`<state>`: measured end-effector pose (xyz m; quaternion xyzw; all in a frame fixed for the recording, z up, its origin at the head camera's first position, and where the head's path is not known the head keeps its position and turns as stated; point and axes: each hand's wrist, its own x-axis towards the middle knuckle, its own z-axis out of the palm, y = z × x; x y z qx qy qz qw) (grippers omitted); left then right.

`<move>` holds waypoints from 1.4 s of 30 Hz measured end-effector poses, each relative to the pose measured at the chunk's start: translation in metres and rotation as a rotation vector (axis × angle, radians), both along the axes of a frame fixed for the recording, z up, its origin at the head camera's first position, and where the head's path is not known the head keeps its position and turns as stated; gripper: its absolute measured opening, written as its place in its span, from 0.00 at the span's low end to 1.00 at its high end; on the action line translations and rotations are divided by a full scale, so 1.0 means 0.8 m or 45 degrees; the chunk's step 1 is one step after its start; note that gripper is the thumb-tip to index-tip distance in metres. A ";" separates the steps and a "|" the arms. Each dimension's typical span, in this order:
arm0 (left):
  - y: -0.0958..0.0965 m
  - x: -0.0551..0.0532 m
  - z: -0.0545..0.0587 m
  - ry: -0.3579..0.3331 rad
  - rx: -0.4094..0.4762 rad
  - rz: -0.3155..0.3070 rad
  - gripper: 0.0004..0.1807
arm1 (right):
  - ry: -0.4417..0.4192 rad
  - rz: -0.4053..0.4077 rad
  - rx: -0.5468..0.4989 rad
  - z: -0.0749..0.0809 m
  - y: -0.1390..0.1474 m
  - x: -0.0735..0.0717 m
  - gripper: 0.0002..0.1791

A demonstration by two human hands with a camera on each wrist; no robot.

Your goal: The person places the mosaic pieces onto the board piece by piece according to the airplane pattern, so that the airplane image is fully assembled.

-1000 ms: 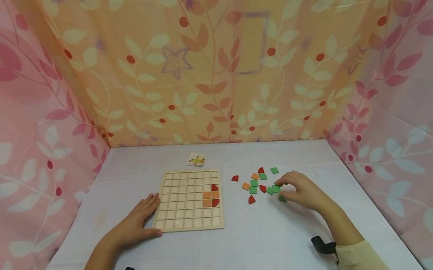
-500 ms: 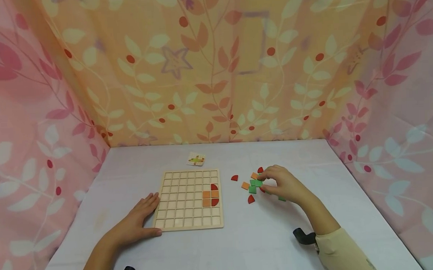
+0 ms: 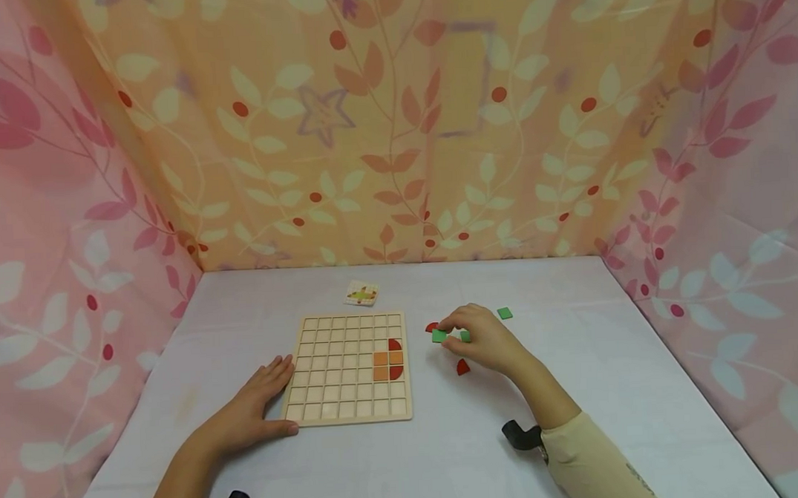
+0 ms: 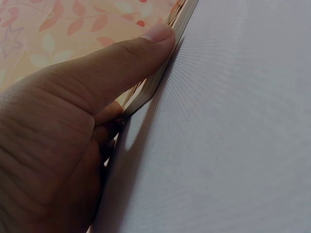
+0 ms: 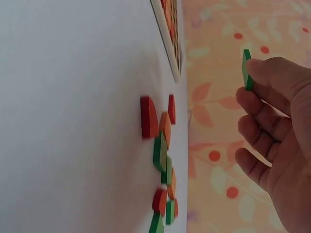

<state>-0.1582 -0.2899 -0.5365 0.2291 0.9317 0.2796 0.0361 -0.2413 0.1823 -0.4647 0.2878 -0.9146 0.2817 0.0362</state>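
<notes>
My right hand pinches a green square tile between thumb and fingertips, to the right of the wooden grid board. In the right wrist view this green tile is raised above the table, the other fingers loosely bent. My left hand rests at the board's left side, fingers along the edge and thumb at the near corner. In the left wrist view the thumb lies against the board's rim. Orange squares and red quarter-round tiles sit in cells at the board's right.
Loose red, orange and green tiles lie on the table beneath the right hand, partly hidden in the head view. One green tile lies farther right, a red one nearer. A small pattern card lies behind the board.
My right hand has moved left from the right side of the loose tiles toward the board, carrying a green tile. The left hand and board have stayed put.
</notes>
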 end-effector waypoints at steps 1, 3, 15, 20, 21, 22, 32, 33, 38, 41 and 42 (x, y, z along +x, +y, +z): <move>0.000 0.000 0.000 -0.002 -0.002 0.001 0.65 | -0.008 -0.002 0.004 -0.001 -0.005 -0.001 0.12; 0.000 0.000 0.000 -0.002 -0.004 0.004 0.65 | -0.018 0.006 0.001 -0.001 -0.016 -0.001 0.13; 0.002 0.000 0.002 -0.020 0.004 0.014 0.65 | 0.004 0.014 0.072 -0.002 -0.071 0.000 0.14; 0.002 0.001 0.002 -0.017 0.018 0.007 0.65 | -0.008 0.028 0.080 -0.006 -0.092 0.001 0.14; 0.002 0.001 0.002 -0.018 0.016 0.008 0.65 | -0.014 0.034 0.077 -0.006 -0.095 0.001 0.14; 0.002 0.001 0.002 -0.020 0.016 0.008 0.65 | -0.017 0.035 0.084 -0.007 -0.099 0.001 0.14; 0.001 0.000 0.003 -0.012 0.003 0.010 0.65 | -0.031 0.087 0.103 -0.012 -0.131 -0.002 0.13; 0.001 0.000 0.003 -0.011 0.002 0.007 0.65 | -0.033 0.092 0.106 -0.014 -0.134 -0.003 0.13; 0.001 0.000 0.004 -0.010 0.008 -0.001 0.65 | -0.059 0.100 0.134 -0.020 -0.146 -0.005 0.14; 0.001 0.000 0.003 -0.013 0.002 0.000 0.65 | -0.069 0.104 0.153 -0.024 -0.152 -0.005 0.14; 0.001 -0.001 0.003 -0.015 0.000 0.001 0.65 | -0.065 0.106 0.161 -0.026 -0.153 -0.005 0.14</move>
